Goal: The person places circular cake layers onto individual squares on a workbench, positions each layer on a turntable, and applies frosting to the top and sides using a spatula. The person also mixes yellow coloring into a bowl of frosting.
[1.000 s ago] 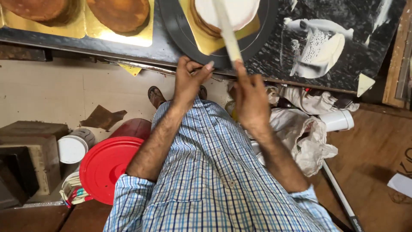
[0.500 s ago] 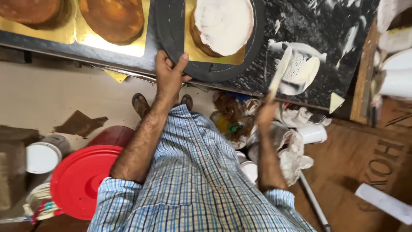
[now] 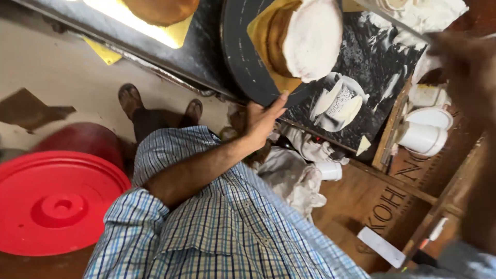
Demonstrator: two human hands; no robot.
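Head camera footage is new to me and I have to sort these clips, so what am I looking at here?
The camera sits on a person's head and looks down their checked shirt to the floor. Their left hand grips the edge of a black turntable carrying a cake partly coated in white cream, on a gold board. The right hand is a blur at the right edge; it seems to hold a long spatula near a heap of cream. A bare cake sits nearby. A red lid lies on the floor.
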